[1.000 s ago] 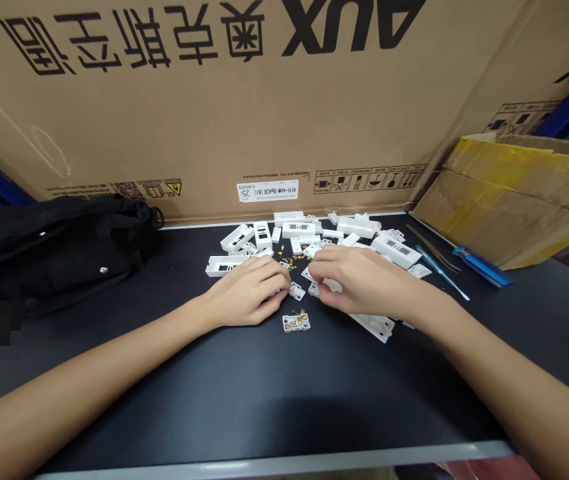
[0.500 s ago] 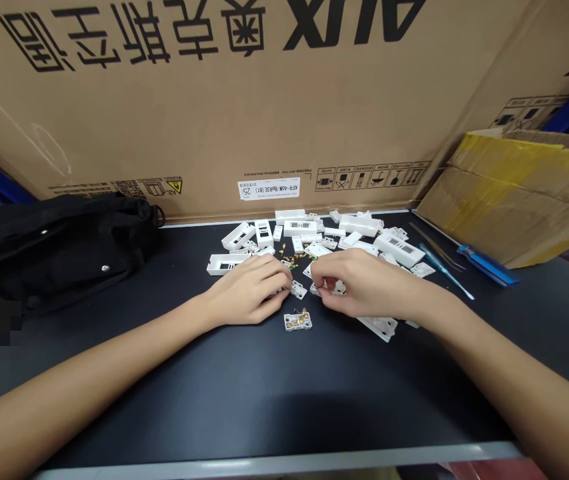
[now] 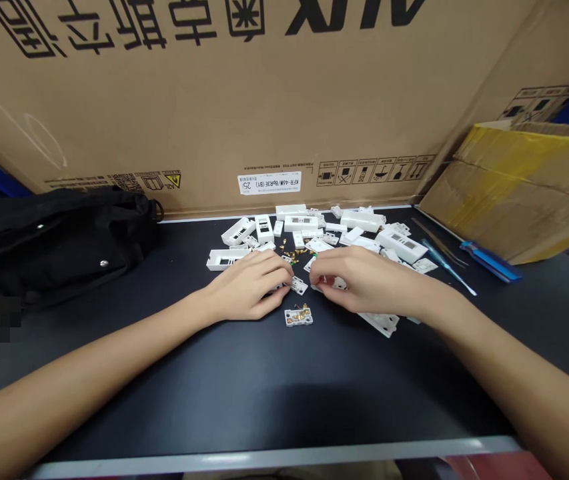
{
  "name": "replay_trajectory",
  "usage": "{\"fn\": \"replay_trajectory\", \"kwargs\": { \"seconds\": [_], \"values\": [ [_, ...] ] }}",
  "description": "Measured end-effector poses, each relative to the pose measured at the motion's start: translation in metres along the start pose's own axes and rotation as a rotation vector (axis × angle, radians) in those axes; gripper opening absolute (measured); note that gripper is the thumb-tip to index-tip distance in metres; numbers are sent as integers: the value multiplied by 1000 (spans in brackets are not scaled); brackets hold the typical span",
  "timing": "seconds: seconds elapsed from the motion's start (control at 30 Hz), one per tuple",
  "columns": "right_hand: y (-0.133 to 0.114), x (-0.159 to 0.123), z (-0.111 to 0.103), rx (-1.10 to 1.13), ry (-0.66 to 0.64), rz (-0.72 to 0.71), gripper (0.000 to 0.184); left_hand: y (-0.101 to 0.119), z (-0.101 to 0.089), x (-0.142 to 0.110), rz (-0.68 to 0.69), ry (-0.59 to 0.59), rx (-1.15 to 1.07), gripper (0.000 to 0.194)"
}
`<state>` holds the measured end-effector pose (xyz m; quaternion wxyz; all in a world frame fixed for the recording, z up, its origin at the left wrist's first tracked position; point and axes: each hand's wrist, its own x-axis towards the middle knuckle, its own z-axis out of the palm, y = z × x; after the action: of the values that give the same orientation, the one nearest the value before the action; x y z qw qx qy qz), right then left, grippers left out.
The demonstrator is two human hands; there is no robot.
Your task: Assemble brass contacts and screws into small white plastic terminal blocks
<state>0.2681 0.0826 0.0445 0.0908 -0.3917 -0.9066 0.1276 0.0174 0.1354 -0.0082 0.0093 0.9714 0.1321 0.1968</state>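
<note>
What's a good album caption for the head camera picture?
Left hand and right hand among white parts on a black table; in front, one piece with gold-coloured bits.

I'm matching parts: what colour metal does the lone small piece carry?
Gold metal, in the head view.

Smooth white plastic housings (image 3: 402,243), matt black cloth bag (image 3: 59,250), brown cardboard carton (image 3: 204,113)

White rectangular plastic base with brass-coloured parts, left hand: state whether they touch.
Apart: the head view shows dark tabletop between base and left hand.
</note>
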Motion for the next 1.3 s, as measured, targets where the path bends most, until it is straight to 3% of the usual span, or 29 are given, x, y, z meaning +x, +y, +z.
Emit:
{"fn": "replay_trajectory", "kwargs": {
  "seconds": [0.63, 1.3],
  "values": [
    [-2, 2, 2, 80, 23, -82, 24, -1, 2, -1, 22, 14, -31, 14],
    [-4, 4, 5, 84, 15, -51, 15, -3, 3, -1, 27, 6, -37, 20]
  ]
}}
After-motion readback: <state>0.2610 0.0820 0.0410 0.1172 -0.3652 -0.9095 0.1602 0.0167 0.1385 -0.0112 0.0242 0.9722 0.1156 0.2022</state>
